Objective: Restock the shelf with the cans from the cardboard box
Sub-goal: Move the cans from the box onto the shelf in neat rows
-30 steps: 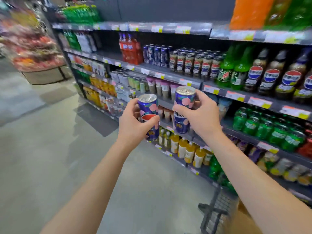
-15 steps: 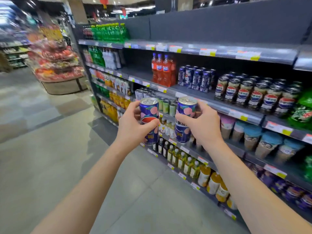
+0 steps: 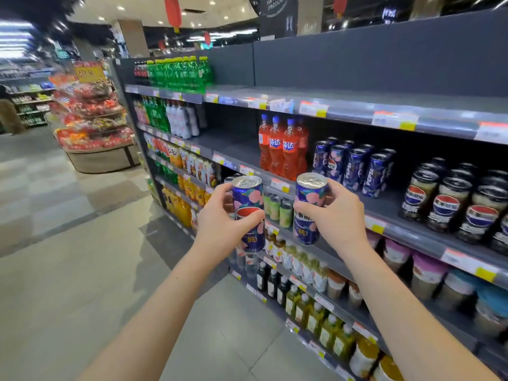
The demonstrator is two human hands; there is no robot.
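Left fingers: the fingers (image 3: 223,189) curl round the far side and the thumb lies across the front label, wrapped tight on the can.
Left hand: the left hand (image 3: 220,224) is up at chest height, forearm stretched out below it.
Left can: the left can (image 3: 248,199) is upright, silver top showing, blue with pink peaches, held in the air out in front of the shelf's front edge and touching no board.
Right fingers: the fingers (image 3: 331,189) hook round the right side with the thumb across the label, a full grip here too.
Right hand: the right hand (image 3: 338,218) is level with the left one.
Right can: the right can (image 3: 309,196) is upright, same blue print, seen just before the price-tag strip at the front edge of the shelf board (image 3: 384,204).
Gap: the two cans sit side by side, apart, not touching.
On the board: matching blue cans (image 3: 354,166) stand toward the back, just beside the orange bottles (image 3: 283,147) on their left; dark cans (image 3: 450,204) fill the right end, up to the front edge.
Top board: green bottles (image 3: 178,72) are at its far left end.
Below: the grey floor (image 3: 68,270) runs down the aisle.
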